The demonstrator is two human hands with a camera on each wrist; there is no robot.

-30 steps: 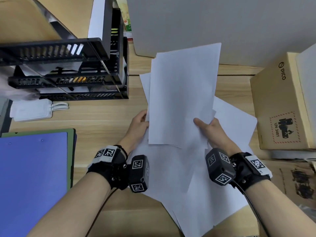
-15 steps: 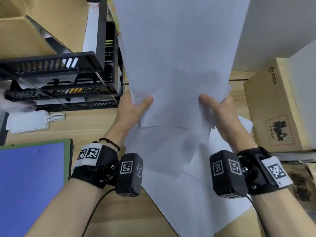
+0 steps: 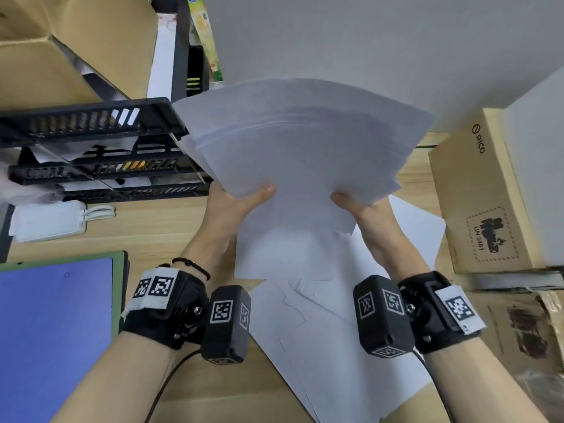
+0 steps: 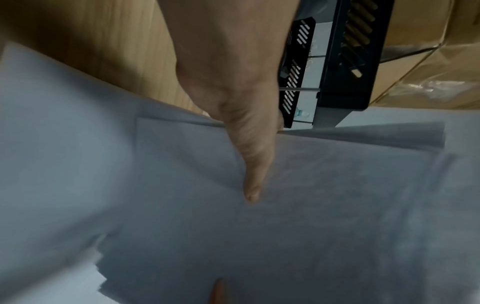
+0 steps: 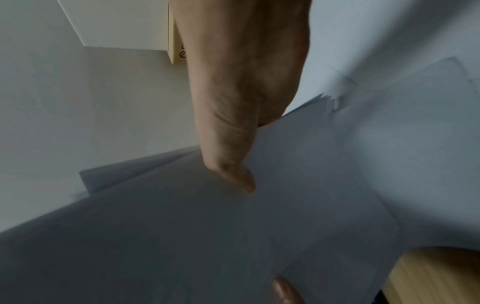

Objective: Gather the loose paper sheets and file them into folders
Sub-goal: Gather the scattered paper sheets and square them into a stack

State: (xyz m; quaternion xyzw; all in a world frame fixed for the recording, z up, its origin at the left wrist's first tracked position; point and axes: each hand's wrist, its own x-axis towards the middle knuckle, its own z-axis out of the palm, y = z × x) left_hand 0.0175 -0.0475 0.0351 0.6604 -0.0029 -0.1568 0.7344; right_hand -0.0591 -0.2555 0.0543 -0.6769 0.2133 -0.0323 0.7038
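Note:
A bundle of white paper sheets [image 3: 302, 154] is held up above the wooden desk, its top end flopping away from me. My left hand [image 3: 241, 203] pinches its lower left edge, thumb on the near face. My right hand [image 3: 360, 209] pinches the lower right edge the same way. In the left wrist view the left hand's thumb [image 4: 249, 160] lies flat on the paper [image 4: 311, 205]. The right wrist view shows my thumb [image 5: 228, 160] pressed on the sheets [image 5: 182, 236]. More loose sheets [image 3: 320, 331] lie on the desk below. A blue folder [image 3: 52, 331] lies at the left.
A black stacked letter tray [image 3: 91, 148] stands at the back left, with cardboard boxes [image 3: 76, 47] behind it. A brown PICO carton [image 3: 482, 193] sits at the right. A white power strip [image 3: 48, 221] lies left of my hands.
Both hands lifted the sheets off the desk and raised them upright a moment ago; now the top of the bundle has tipped away and the sheets fan out, while the grip stays.

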